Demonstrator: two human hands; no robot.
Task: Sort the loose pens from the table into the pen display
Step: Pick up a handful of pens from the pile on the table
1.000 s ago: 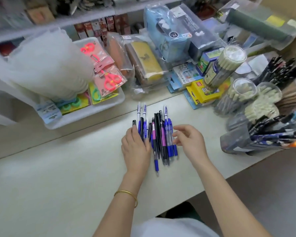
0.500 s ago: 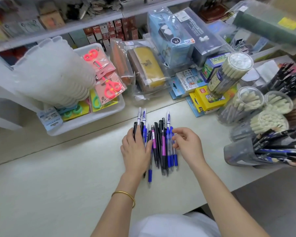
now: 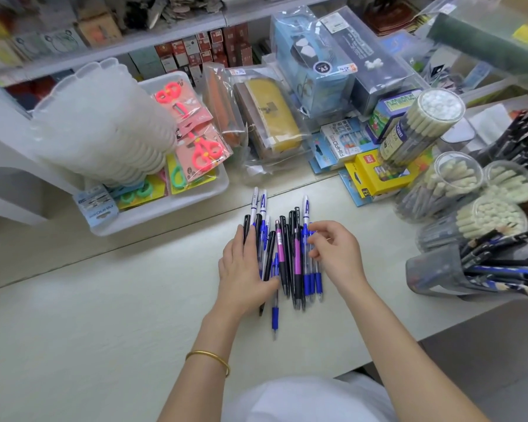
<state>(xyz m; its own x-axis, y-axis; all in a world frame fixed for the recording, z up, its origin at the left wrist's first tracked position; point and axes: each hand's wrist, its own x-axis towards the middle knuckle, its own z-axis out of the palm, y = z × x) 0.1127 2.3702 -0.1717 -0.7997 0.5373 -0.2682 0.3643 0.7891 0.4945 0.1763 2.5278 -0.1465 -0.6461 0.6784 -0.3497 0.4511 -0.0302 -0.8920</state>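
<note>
Your loose pens (image 3: 287,254) lie in one close bundle on the table (image 3: 104,315) just in front of you, roughly parallel, tips toward you; blue-gripped clear ones, black ones, two purple-barrelled; three white-and-blue ones reach furthest away; one blue pen (image 3: 275,313) sticks out nearest you.

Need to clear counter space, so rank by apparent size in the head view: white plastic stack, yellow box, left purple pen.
1. white plastic stack, easily largest.
2. yellow box, partly covered.
3. left purple pen: looks about as long as the box, but far slimmer, and nearer the camera.
</note>
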